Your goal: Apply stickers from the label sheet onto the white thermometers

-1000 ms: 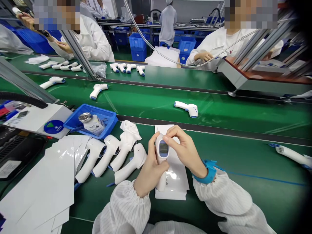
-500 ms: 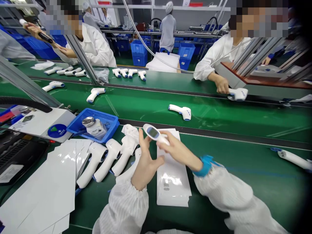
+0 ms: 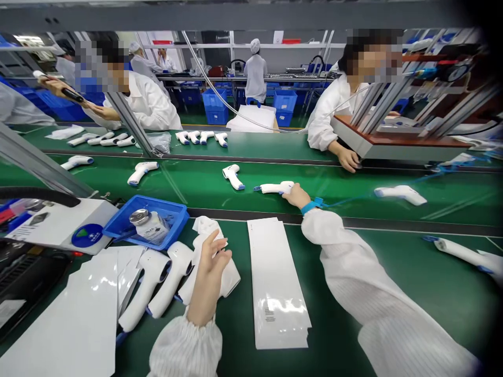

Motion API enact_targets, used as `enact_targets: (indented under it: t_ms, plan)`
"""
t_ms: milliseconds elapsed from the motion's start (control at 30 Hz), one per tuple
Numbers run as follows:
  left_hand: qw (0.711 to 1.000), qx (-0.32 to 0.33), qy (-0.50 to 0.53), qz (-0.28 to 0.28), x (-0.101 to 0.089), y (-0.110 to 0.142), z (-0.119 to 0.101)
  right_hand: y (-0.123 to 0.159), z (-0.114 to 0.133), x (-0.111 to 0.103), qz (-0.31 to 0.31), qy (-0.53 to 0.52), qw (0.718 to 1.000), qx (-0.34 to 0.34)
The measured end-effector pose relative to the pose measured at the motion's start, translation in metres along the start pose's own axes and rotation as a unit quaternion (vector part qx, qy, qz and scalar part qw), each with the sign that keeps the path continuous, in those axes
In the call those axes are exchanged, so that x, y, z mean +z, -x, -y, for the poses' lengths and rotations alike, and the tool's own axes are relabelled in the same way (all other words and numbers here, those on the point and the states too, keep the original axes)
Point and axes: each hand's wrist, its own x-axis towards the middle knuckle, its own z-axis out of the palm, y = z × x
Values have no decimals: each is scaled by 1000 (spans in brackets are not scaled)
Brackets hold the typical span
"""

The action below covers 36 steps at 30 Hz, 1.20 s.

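Note:
My right hand [image 3: 297, 196], with a blue wrist strap, reaches out over the green belt. Its fingers grip a white and blue infrared thermometer [image 3: 271, 188] that lies on its side there. Nearer to me, my left hand [image 3: 209, 275] is raised with loosely bent, parted fingers and nothing in them. It partly hides the thermometers lying behind it. Beside it on the left, a white thermometer [image 3: 171, 280] rests in a slanted row with others. A stack of white printed sleeves [image 3: 275, 293] lies between my two arms.
A blue tray [image 3: 178, 230] holds a metal-lidded bottle. White sheets [image 3: 78, 319] cover the left side. Another thermometer [image 3: 233, 177] and several more are on the belt [image 3: 188, 183]. Across it, a co-worker's hand [image 3: 348, 158] rests near a boxy stand. Metal posts rise at left.
My right hand has moved forward to the belt, away from my left hand. My left hand has lowered slightly leftward. The co-worker's hand at right no longer holds a thermometer.

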Motion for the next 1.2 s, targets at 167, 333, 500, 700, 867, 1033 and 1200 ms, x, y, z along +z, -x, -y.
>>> enact_targets:
  t_ms: [167, 333, 500, 700, 867, 1033, 1200]
  plan:
    - [983, -42, 164, 70, 28, -23, -8, 61, -4, -9, 124, -95, 971, -180]
    - [928, -129, 248, 245, 45, -12, 1, 151, -7, -7, 83, -187, 935, -291]
    - [976, -113, 123, 143, 44, 18, 25, 234, -30, 26, 126, -190, 928, -296]
    - [984, -52, 60, 159, 50, 21, 45, 262, -40, 64, 77, -229, 932, -270]
    - [987, -19, 28, 156, 51, 17, 55, 258, -35, 67, 85, -247, 937, -234]
    - [986, -30, 2, 162, 51, 17, 52, 256, -29, 68, 98, -226, 945, -215]
    - [986, -36, -6, 161, 52, 16, 48, 258, -23, 56, 112, -201, 942, -243]
